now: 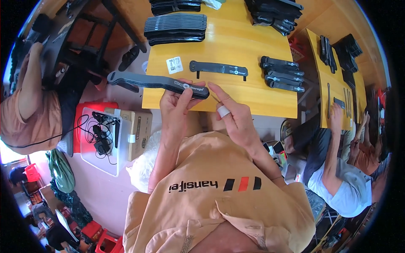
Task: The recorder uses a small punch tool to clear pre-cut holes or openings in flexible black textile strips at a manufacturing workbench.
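My left hand [174, 105] is closed round one end of a stack of dark grey straps [143, 80], thumb on top. The stack reaches out to the left above the table's front edge, its far end rounded. My right hand [236, 114] is close by on the right, index finger stretched toward the held end and apart from the thumb. A white wrap [223, 111] circles one of its digits. Its other fingers are partly hidden. Beyond both hands a single strap [217, 68] lies flat, two short black tabs sticking out below it.
On the yellow table [236, 99] are a white label sheet [174, 65], a strap pile [175, 28] at back left and another pile [282, 74] at right. A clear bin of black cables [120, 162] stands on the floor at left. Co-workers sit on both sides.
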Demonstrator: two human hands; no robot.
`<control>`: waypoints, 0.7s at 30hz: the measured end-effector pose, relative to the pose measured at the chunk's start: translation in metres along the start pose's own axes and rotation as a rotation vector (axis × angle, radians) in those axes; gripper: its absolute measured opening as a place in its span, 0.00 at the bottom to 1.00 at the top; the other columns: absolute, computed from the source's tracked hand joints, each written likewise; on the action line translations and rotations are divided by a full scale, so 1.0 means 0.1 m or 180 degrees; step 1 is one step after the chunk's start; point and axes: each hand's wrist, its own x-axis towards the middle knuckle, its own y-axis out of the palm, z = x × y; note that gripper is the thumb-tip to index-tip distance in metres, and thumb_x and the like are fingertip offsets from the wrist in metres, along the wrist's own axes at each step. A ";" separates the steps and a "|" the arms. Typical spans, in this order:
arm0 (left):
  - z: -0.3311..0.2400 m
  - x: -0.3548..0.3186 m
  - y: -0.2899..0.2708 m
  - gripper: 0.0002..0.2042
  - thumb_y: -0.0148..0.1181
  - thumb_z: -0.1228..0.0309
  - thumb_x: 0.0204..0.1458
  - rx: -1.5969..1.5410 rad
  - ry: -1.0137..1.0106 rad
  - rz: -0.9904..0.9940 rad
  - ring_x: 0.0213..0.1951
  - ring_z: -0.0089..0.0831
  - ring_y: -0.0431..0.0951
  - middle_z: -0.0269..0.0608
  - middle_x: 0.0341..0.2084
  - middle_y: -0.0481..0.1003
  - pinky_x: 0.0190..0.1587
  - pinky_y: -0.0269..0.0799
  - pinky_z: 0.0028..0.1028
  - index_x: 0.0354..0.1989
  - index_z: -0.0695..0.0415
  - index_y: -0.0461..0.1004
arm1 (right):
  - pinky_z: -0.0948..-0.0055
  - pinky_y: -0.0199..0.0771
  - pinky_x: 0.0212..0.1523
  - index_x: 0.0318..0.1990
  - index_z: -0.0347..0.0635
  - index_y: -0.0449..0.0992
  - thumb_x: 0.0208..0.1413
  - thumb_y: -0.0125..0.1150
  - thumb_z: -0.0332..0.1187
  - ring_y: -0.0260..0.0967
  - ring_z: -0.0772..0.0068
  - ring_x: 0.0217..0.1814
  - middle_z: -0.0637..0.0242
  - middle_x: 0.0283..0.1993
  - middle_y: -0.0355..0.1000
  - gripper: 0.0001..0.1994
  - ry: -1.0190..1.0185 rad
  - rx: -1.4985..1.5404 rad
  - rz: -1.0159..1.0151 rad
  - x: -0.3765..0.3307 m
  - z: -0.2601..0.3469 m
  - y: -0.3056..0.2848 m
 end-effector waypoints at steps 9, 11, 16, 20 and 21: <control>0.04 -0.02 0.05 0.10 0.52 0.77 0.53 0.0618 0.0443 0.0004 0.42 0.28 0.75 0.45 0.40 0.74 0.46 0.73 0.25 0.44 0.64 0.66 | 0.59 0.67 0.23 0.61 0.52 0.58 0.46 0.50 0.20 0.68 0.50 0.22 0.50 0.23 0.70 0.31 -0.0109 -0.1005 -0.0069 0.01 -0.03 0.03; 0.06 -0.02 0.04 0.10 0.53 0.76 0.53 0.0769 0.0562 0.0009 0.43 0.30 0.74 0.48 0.40 0.73 0.47 0.73 0.27 0.43 0.64 0.66 | 0.58 0.66 0.24 0.61 0.51 0.58 0.44 0.50 0.19 0.69 0.49 0.23 0.50 0.23 0.70 0.32 0.0000 -0.1037 0.0028 0.02 -0.04 0.03; 0.08 0.00 0.05 0.11 0.54 0.77 0.52 0.0810 0.0731 0.0034 0.43 0.30 0.74 0.47 0.40 0.73 0.48 0.73 0.29 0.43 0.65 0.66 | 0.57 0.67 0.24 0.61 0.51 0.58 0.42 0.50 0.18 0.69 0.48 0.24 0.49 0.24 0.70 0.34 -0.0004 -0.0970 0.0035 0.02 -0.07 0.04; 0.09 0.00 0.06 0.09 0.53 0.82 0.52 0.0657 0.0713 0.0048 0.40 0.23 0.74 0.42 0.38 0.74 0.44 0.71 0.21 0.42 0.65 0.68 | 0.56 0.68 0.26 0.62 0.51 0.57 0.41 0.50 0.18 0.69 0.48 0.25 0.49 0.26 0.71 0.35 0.0099 -0.0965 0.0109 0.01 -0.08 0.03; 0.10 0.00 0.04 0.10 0.53 0.80 0.52 0.0818 0.0778 0.0068 0.41 0.26 0.74 0.44 0.39 0.73 0.46 0.71 0.24 0.42 0.65 0.67 | 0.56 0.68 0.26 0.62 0.51 0.57 0.41 0.50 0.18 0.69 0.48 0.25 0.49 0.26 0.71 0.35 0.0100 -0.0964 0.0107 0.01 -0.07 0.03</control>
